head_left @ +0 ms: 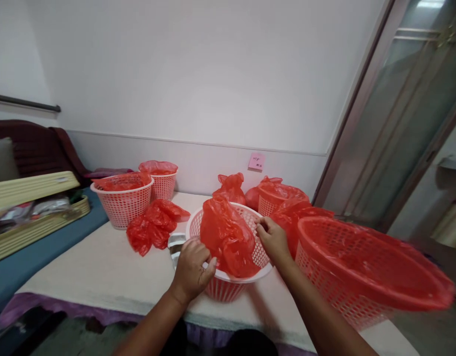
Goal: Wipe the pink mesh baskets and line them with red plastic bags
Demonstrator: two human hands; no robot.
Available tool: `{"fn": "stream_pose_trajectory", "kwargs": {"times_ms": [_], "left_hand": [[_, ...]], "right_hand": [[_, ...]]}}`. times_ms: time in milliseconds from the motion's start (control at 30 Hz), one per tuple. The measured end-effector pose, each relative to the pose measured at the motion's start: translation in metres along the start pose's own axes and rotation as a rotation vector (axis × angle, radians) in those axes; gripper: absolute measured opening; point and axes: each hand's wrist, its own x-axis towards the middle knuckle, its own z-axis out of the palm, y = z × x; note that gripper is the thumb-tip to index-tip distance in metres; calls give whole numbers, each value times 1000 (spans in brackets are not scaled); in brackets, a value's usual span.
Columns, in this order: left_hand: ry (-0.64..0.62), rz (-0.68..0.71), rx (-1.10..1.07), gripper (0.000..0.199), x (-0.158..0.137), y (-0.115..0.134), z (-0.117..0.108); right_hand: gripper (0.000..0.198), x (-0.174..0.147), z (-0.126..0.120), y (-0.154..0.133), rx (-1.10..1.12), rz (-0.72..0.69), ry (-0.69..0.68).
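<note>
In front of me stands a white plastic basket (263, 273) with a perforated wall. A crumpled red plastic bag (226, 232) sits inside it, bulging above the rim and sagging over the front edge. My left hand (194, 269) is closed at the basket's left front rim, with its thumb sticking out toward the bag. Over the right rim, my right hand (272, 240) is pinched, thumb against fingers; whatever is between the fingertips is too small to make out. A silver-and-brown object (176, 243) shows partly behind the left hand.
Two bag-lined baskets (126, 210) stand at the left, beside a loose red bag (154, 225). A large red-covered basket (346, 269) stands close by my right arm. More red bags (230, 187) and a basket (278, 195) line the wall under a pink note (256, 161).
</note>
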Motion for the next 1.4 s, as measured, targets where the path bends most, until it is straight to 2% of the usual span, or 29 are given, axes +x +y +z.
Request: {"fn": "stream_pose_trajectory", "kwargs": {"times_ms": [133, 367, 533, 700, 867, 967, 1033, 1133, 1167, 1267, 1400], "left_hand": [[74, 2, 16, 26, 11, -2, 14], [165, 38, -42, 23, 21, -18, 34], [183, 83, -101, 21, 20, -22, 38], [188, 113, -137, 21, 18, -21, 38], [175, 132, -166, 21, 16, -29, 35], [167, 133, -172, 20, 14, -31, 33], [162, 137, -167, 20, 12, -31, 31], [139, 147, -162, 19, 10, -30, 29], [130, 149, -161, 19, 10, -30, 29], [105, 153, -164, 21, 14, -35, 24], [40, 164, -176, 24, 23, -45, 15]], "right_hand": [[16, 11, 2, 19, -38, 26, -24], [15, 30, 6, 33, -83, 70, -54], [16, 24, 13, 39, -106, 86, -55], [15, 15, 11, 31, -134, 87, -75], [18, 44, -14, 8, -227, 128, -27], [18, 52, -22, 5, -289, 224, -32], [16, 47, -20, 11, -284, 327, -83], [5, 35, -13, 22, -191, 479, -232], [7, 31, -11, 24, -152, 515, -275], [13, 24, -12, 24, -48, 587, -352], [11, 15, -22, 19, 74, 648, -426]]}}
